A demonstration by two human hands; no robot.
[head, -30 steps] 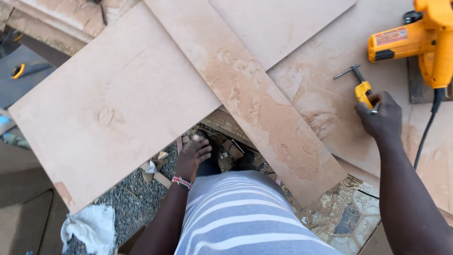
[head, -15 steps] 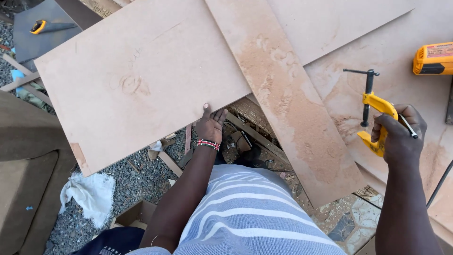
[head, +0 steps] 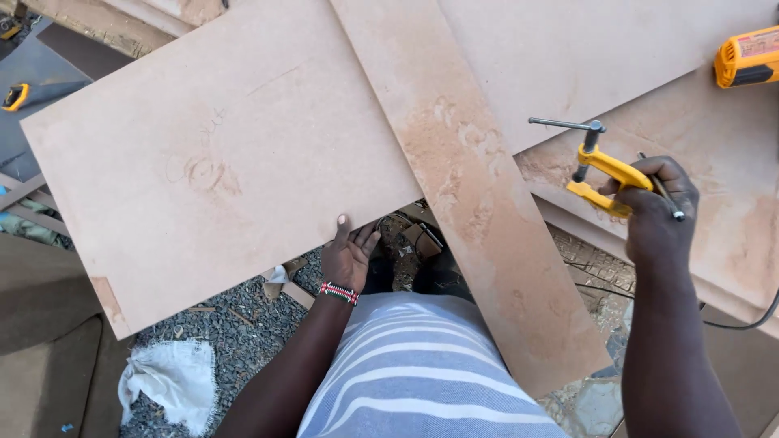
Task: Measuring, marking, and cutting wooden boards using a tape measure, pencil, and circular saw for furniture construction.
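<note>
Fingers of left hand (head: 349, 258) vanish under the board (head: 219, 162) edge; right hand (head: 657, 211) wraps a yellow clamp (head: 604, 170), handle hidden.

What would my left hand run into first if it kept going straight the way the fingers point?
The left hand already grips the near edge of the big tan board, fingers pointing away from you. Going on, it would likely just push against that board.

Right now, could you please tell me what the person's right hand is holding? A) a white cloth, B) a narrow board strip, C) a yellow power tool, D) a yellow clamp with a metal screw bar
D: the right hand grips a yellow clamp above the boards, while the yellow power tool lies apart at the top right and the white cloth lies on the gravel.
</note>
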